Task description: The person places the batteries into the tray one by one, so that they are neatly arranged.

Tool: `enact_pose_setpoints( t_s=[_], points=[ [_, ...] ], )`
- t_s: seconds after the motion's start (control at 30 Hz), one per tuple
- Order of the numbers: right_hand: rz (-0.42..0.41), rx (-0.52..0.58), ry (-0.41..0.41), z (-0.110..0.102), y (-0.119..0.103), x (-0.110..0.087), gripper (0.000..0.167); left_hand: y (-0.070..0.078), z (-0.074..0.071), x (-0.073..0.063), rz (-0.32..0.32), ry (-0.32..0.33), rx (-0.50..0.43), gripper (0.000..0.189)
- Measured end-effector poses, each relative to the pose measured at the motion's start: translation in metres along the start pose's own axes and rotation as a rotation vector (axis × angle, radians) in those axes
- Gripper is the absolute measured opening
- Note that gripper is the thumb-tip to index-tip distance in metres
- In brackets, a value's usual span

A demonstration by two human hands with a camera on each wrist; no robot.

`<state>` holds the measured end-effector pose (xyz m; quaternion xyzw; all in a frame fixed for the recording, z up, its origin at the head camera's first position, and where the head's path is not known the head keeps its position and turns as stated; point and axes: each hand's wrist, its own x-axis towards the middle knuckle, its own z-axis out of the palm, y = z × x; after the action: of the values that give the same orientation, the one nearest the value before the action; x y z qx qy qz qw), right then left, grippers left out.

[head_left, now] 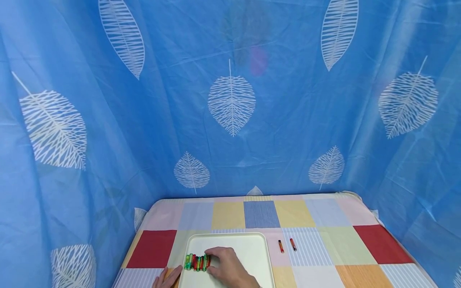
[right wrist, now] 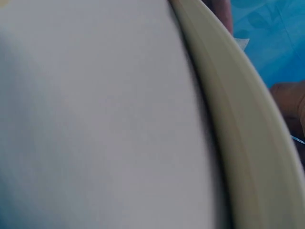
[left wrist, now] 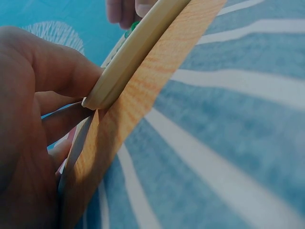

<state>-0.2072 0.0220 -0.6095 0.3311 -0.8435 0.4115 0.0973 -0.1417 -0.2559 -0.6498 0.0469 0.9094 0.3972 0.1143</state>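
A row of several small batteries, green ones and red-and-black ones, lies side by side in the left part of a cream tray. My right hand is over the tray, its thumb and forefinger pinching a battery at the row's right end. That battery is partly hidden by the fingers. At the tray's left edge is my left hand, its thumb touching the rim. In the left wrist view, this hand meets the tray's rim. The right wrist view shows mostly the tray's outer side.
Two more batteries, a black-and-orange one and a red-and-black one, lie apart on the patchwork tablecloth right of the tray. A blue curtain with white leaf prints hangs around the table's back and sides.
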Motion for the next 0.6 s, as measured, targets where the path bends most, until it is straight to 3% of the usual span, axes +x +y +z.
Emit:
enact_pose_setpoints(
  t_s=[0.2,0.47,0.6],
  points=[
    [0.012,0.041,0.002,-0.012,0.005,-0.004,0.038,0.005,0.002,-0.002,-0.014,0.025,0.045,0.092],
    [0.190,0.244,-0.041,-0.035,0.017,-0.011,0.040,0.004,0.000,0.002,-0.001,-0.007,0.056,0.092],
    [0.235,0.331,-0.047,-0.047,0.023,-0.014,0.044,0.001,-0.001,0.004,0.014,-0.020,0.042,0.091]
  ],
)
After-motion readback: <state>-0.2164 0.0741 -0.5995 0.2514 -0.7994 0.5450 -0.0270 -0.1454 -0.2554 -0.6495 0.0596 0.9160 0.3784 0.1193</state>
